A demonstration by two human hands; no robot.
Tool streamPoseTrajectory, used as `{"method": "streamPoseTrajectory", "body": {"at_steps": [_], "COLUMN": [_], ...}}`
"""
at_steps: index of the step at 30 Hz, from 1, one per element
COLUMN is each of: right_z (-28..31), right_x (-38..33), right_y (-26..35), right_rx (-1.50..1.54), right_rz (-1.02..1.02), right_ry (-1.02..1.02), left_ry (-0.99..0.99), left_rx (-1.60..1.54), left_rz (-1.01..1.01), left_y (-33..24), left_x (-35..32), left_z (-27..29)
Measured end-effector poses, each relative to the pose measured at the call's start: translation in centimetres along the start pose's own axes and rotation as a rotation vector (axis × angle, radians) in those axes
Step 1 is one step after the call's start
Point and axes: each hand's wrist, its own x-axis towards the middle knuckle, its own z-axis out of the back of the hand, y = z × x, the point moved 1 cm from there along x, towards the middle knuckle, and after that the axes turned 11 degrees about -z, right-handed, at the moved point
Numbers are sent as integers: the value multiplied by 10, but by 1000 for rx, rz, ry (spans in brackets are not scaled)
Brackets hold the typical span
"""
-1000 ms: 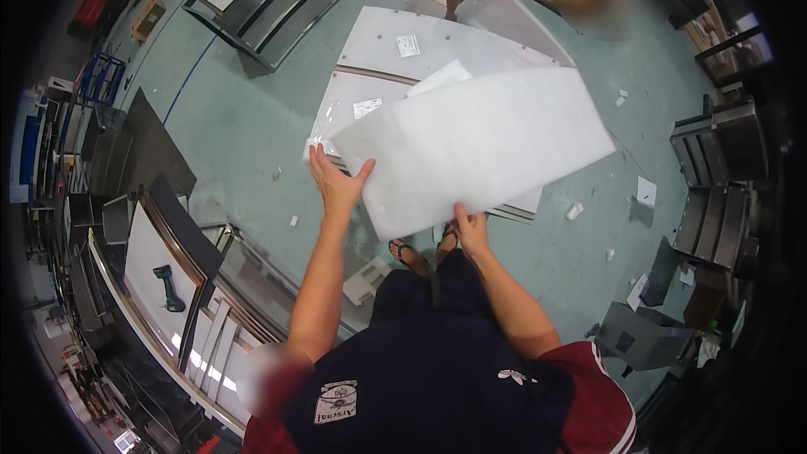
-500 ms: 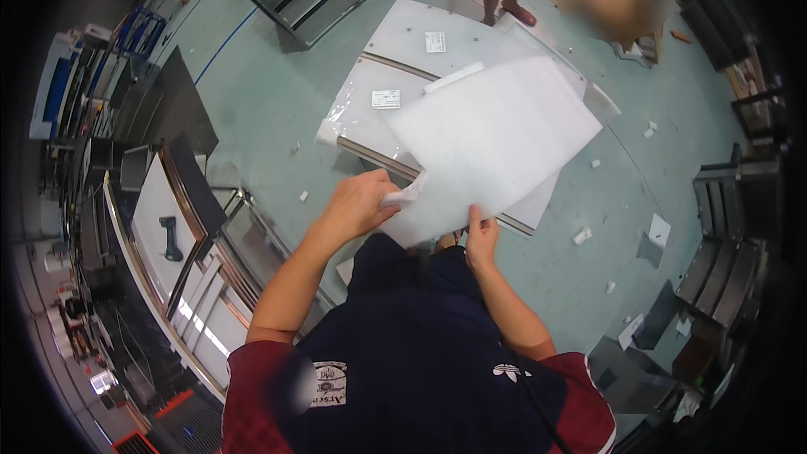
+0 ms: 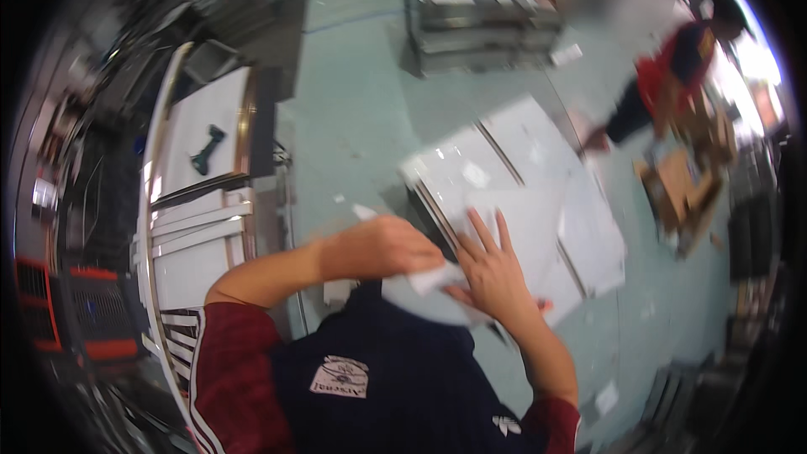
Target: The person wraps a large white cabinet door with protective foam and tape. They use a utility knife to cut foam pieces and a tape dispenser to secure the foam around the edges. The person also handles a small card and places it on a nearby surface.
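Note:
My left hand (image 3: pixel 395 248) is closed, pinching a crumpled piece of white foam wrap (image 3: pixel 430 278) near my waist. Just right of it, my right hand (image 3: pixel 496 276) rests with fingers spread on the white sheet material. A pale foam sheet (image 3: pixel 433 304) shows below the hands, against my shirt. Beyond them lie white-covered flat panels (image 3: pixel 538 139) with metal edge strips, partly hidden by my hands. Motion blur hides where the foam ends and the panel covering begins.
Left, a bench (image 3: pixel 193 130) bears a cordless drill (image 3: pixel 208 150) and white strips (image 3: pixel 197 231). A stack of metal parts (image 3: pixel 483 29) stands at the back. Far right, a person in red and navy (image 3: pixel 677 71) is near cardboard boxes (image 3: pixel 681 189). Foam scraps litter the floor.
My view has swung, so the bench and panels appear shifted. My right hand has gone from gripping the foam sheet's edge to lying spread. The left still pinches foam.

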Motion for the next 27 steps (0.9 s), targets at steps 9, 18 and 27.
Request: {"method": "streamPoseTrajectory", "body": {"at_steps": [9, 18, 27], "right_z": [-40, -59, -78], "right_x": [187, 347, 429], "right_y": [30, 162, 184], "right_rx": [366, 365, 296], "right_rz": [340, 913, 1071], "right_ry": [422, 609, 574], "left_ry": [-177, 212, 165], "left_rx": [-351, -1389, -795], "left_rz": [469, 1234, 1103], "left_y": [59, 88, 103], "left_x": [-161, -265, -295], "left_z": [81, 133, 66]}}
